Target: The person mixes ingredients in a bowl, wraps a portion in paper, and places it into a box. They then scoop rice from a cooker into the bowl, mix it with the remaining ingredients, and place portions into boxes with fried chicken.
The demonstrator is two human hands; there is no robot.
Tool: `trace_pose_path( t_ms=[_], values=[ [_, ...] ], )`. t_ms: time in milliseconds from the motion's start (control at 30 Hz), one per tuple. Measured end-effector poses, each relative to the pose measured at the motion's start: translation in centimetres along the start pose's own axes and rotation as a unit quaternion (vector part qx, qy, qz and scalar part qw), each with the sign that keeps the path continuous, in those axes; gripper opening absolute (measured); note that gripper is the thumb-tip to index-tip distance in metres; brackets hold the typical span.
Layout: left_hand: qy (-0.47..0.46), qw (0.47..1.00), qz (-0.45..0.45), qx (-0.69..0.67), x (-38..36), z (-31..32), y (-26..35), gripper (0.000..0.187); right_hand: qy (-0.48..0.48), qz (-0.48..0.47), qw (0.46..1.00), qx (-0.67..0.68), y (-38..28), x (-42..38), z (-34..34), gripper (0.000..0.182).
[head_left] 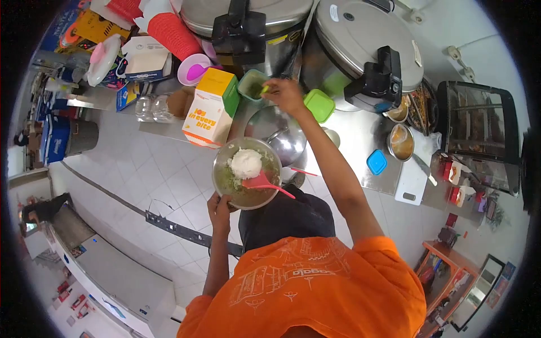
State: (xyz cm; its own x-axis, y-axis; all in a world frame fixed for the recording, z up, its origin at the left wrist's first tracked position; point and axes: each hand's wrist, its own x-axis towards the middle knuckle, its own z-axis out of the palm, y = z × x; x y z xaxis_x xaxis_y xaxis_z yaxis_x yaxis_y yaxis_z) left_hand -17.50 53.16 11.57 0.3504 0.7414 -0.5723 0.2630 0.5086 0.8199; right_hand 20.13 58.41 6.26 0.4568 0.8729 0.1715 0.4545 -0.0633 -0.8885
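Observation:
My left hand [220, 207] grips the rim of a metal bowl [248, 198], held above my lap at the counter's edge. Inside it lie a mound of white powder [246, 163], a greenish mixture and a pink spatula [262, 181] whose handle rests over the rim. My right hand [286, 94] reaches forward, its fingers pinching a small yellow-green utensil [265, 89] over a green tub [242, 88]. Dark green contents show in the tub. A green lid [319, 106] lies right of that hand. Below the hand stands a shiny metal bowl [290, 147] on the counter.
Two large lidded metal cookers [360, 34] stand at the back. Left of the tub is a white and yellow box [209, 112]. Toward the right are a blue lid [376, 162], a pan of orange liquid [402, 147], and a knife [424, 169] on a white cutting board [409, 183].

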Motion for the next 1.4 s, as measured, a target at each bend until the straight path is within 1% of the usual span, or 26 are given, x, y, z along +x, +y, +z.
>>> trace_pose_path(
  t_ms=[33, 67, 100, 133, 167, 233, 367, 433, 467, 500, 533, 567, 600, 667, 700, 767, 800, 867, 933, 967, 1100, 1167, 1233, 1300, 1367, 1400],
  values=[
    [0.012, 1.000, 0.005, -0.020, -0.7, 0.5, -0.3, 0.029, -0.002, -0.004, 1.000, 0.002, -1.0, 0.6, -0.2, 0.028],
    [0.015, 1.000, 0.005, -0.021, -1.4, 0.9, -0.8, 0.029, -0.025, -0.040, 0.991, -0.125, -1.8, 1.1, -0.5, 0.028],
    [0.029, 0.999, 0.008, -0.035, -1.9, 1.2, -1.1, 0.030, -0.047, -0.075, 0.965, -0.248, -2.1, 1.6, -0.6, 0.027],
    [0.043, 0.998, 0.013, -0.048, -2.2, 1.5, -1.3, 0.030, -0.038, -0.107, 0.963, -0.246, -1.4, 2.3, -0.2, 0.026],
    [0.046, 0.998, 0.016, -0.048, -2.6, 1.8, -1.5, 0.030, -0.038, -0.110, 0.963, -0.244, -1.1, 2.4, -0.3, 0.026],
    [0.087, 0.994, 0.005, -0.067, -3.4, 2.8, -1.2, 0.022, -0.006, -0.060, 0.972, -0.225, -1.7, 2.5, -0.6, 0.022],
    [0.092, 0.993, -0.001, -0.073, -2.8, 3.6, -1.3, 0.021, 0.027, -0.017, 0.960, -0.280, -2.3, 1.7, 1.1, 0.022],
    [0.083, 0.992, -0.006, -0.096, -1.6, 3.5, -1.0, 0.020, 0.069, -0.001, 0.969, -0.236, -2.6, 1.6, 2.2, 0.021],
    [0.081, 0.992, -0.010, -0.093, -1.0, 2.9, -0.9, 0.020, 0.086, 0.016, 0.979, -0.186, -2.6, 1.5, 2.4, 0.020],
    [0.062, 0.995, -0.011, -0.073, -0.3, 2.5, -0.8, 0.025, 0.087, 0.019, 0.978, -0.188, -2.3, 1.5, 2.6, 0.020],
    [0.043, 0.998, -0.012, -0.055, 0.6, 2.2, -0.6, 0.031, 0.118, 0.032, 0.977, -0.174, -2.0, 1.7, 2.7, 0.019],
    [0.041, 0.997, -0.015, -0.056, 1.3, 2.0, -0.4, 0.031, 0.147, 0.045, 0.975, -0.160, -1.7, 1.8, 2.8, 0.018],
    [0.031, 0.998, -0.017, -0.043, 1.7, 1.7, 0.2, 0.031, 0.146, 0.049, 0.975, -0.161, -2.0, 1.6, 2.3, 0.018],
    [0.019, 0.999, -0.025, -0.026, 3.1, 0.9, 0.9, 0.030, 0.196, 0.092, 0.975, -0.043, -2.9, 1.1, 0.6, 0.016],
    [0.006, 1.000, -0.028, -0.008, 3.9, 0.6, 0.9, 0.030, 0.195, 0.099, 0.975, -0.044, -2.3, 0.6, 0.1, 0.016],
    [-0.011, 0.999, -0.036, 0.012, 5.4, 0.2, 1.4, 0.030, 0.225, 0.206, 0.948, 0.090, -0.9, -0.3, -0.6, 0.017],
    [-0.019, 0.999, -0.041, 0.017, 6.0, 0.3, 2.0, 0.030, 0.227, 0.212, 0.947, 0.087, -0.8, -0.7, -0.9, 0.017],
    [-0.031, 0.998, -0.051, 0.023, 7.1, 0.9, 2.9, 0.030, 0.256, 0.230, 0.911, 0.227, -0.9, -1.9, -1.2, 0.022],
    [-0.031, 0.999, -0.019, -0.020, 7.8, 1.6, 4.1, 0.022, 0.280, 0.233, 0.899, 0.244, -1.8, -2.7, -1.4, 0.023],
    [-0.035, 0.999, -0.022, -0.019, 8.2, 1.7, 4.7, 0.022, 0.301, 0.230, 0.887, 0.263, -2.2, -2.9, -1.6, 0.025],
    [-0.064, 0.997, -0.022, 0.042, 9.9, 1.4, 4.6, 0.024, 0.309, 0.240, 0.880, 0.269, -4.2, -3.8, -2.6, 0.023],
    [-0.067, 0.995, -0.018, 0.064, 10.5, 1.3, 4.5, 0.025, 0.310, 0.225, 0.884, 0.270, -6.2, -4.6, -3.7, 0.024],
    [-0.064, 0.994, -0.007, 0.086, 11.0, 1.4, 4.5, 0.024, 0.314, 0.236, 0.900, 0.191, -10.1, -5.8, -5.2, 0.030],
    [-0.059, 0.996, -0.007, 0.065, 10.8, 2.1, 5.4, 0.023, 0.266, 0.260, 0.920, 0.128, -13.5, -7.8, -6.5, 0.025],
    [-0.059, 0.997, -0.005, 0.046, 10.5, 2.4, 6.2, 0.022, 0.234, 0.160, 0.957, 0.062, -13.7, -10.5, -5.0, 0.017],
    [-0.076, 0.996, -0.012, 0.039, 10.4, 2.3, 6.5, 0.025, 0.169, 0.103, 0.978, -0.063, -14.3, -11.2, -4.7, 0.012]
  ],
)
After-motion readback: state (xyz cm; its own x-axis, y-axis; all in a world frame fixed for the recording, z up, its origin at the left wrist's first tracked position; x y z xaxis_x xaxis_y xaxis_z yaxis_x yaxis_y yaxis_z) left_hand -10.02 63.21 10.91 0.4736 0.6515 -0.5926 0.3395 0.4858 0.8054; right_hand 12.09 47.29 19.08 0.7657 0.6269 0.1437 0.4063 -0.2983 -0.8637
